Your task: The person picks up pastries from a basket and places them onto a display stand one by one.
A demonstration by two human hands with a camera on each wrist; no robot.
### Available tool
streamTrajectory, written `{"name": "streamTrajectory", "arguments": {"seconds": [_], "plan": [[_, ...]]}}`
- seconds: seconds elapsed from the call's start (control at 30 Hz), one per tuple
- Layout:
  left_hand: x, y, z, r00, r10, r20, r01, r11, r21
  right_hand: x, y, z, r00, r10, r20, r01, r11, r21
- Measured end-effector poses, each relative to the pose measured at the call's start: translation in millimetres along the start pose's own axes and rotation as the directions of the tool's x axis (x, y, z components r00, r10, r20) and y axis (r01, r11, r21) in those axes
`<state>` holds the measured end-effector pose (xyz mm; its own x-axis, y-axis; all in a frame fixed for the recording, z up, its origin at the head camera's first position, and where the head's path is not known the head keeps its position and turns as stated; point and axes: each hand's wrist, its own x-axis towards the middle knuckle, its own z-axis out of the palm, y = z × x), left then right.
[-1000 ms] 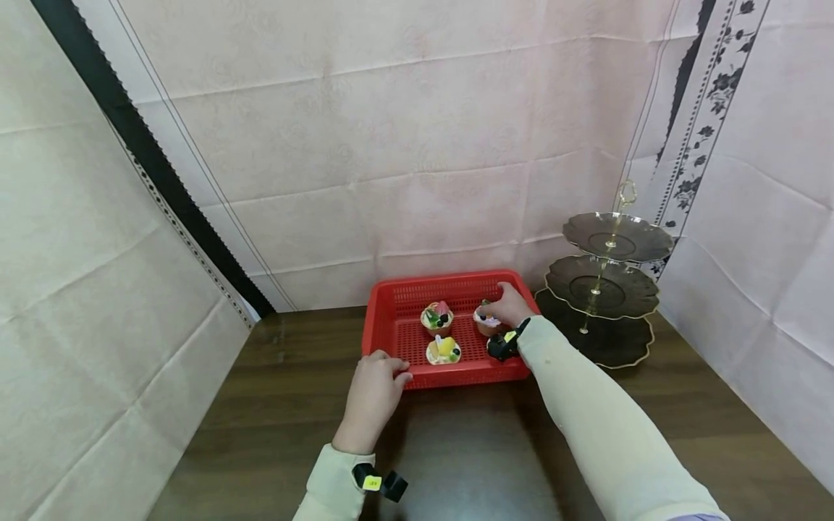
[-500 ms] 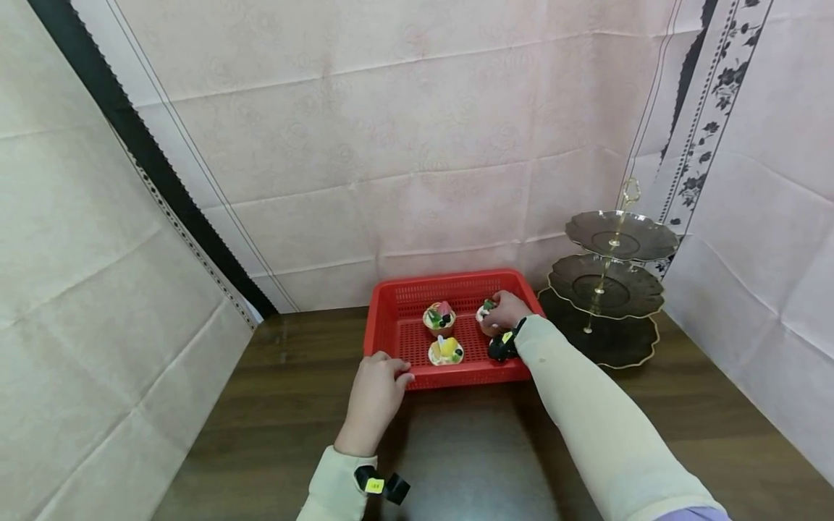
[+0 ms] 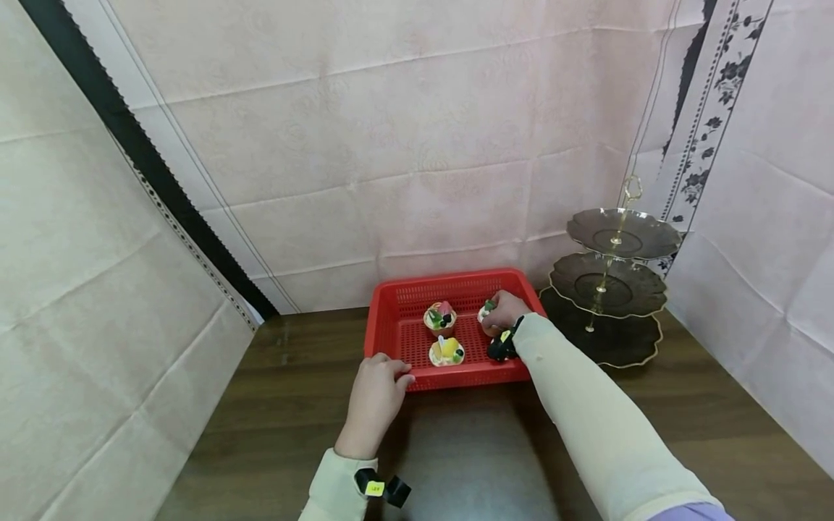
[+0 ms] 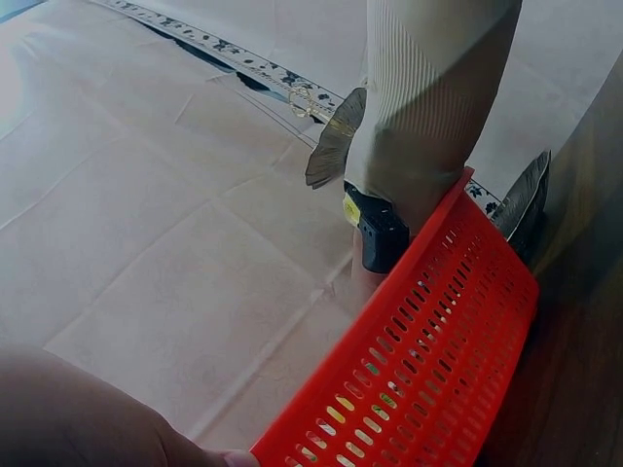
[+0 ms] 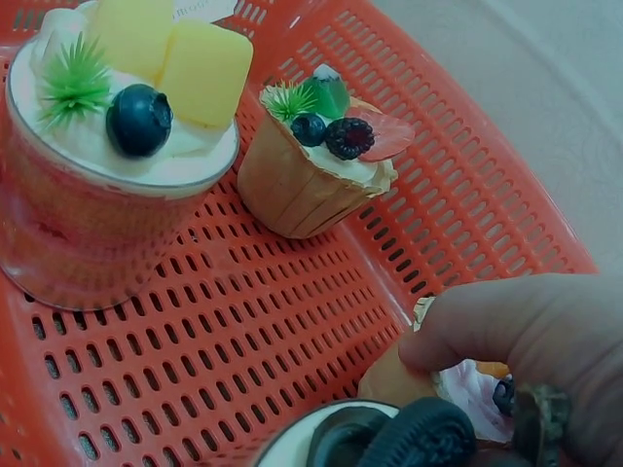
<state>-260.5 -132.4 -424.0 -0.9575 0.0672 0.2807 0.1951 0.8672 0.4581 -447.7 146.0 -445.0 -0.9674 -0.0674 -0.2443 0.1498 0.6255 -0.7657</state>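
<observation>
Four cupcakes (image 3: 441,318) in one red basket (image 3: 391,325), two hands.

You have a bright red basket (image 3: 391,325) with a perforated grid of small holes, sitting on a dark brown wood-grain table (image 3: 469,449). Inside it, one cupcake (image 5: 316,170) wears a tan paper wrap under white cream with a dark blue berry, a deep red berry and green leaves, while another (image 5: 117,156) shows yellow cubes, a blue berry and green sprigs. Beside the basket your tiered stand (image 3: 609,286) has dark brownish plates with gold rims and a gold stem.
</observation>
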Motion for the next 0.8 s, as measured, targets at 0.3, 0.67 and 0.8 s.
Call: {"name": "streamTrajectory", "arguments": {"seconds": [0.3, 0.67, 0.8], "plan": [[0.3, 2.0, 1.9, 1.000, 0.022, -0.008, -0.022, 1.000, -0.009, -6, -4, -5, 0.999, -0.009, -0.031, 0.007, 0.998, -0.066], [-1.4, 0.4, 2.8, 1.000, 0.022, -0.011, -0.022, 1.000, -0.003, -20, -24, -19, 0.989, -0.125, -0.079, 0.106, 0.972, -0.211], [-2.7, -0.6, 2.5, 1.000, 0.018, -0.014, -0.018, 1.000, 0.002, -32, -31, -23, 0.980, -0.164, -0.109, 0.129, 0.955, -0.268]]}}
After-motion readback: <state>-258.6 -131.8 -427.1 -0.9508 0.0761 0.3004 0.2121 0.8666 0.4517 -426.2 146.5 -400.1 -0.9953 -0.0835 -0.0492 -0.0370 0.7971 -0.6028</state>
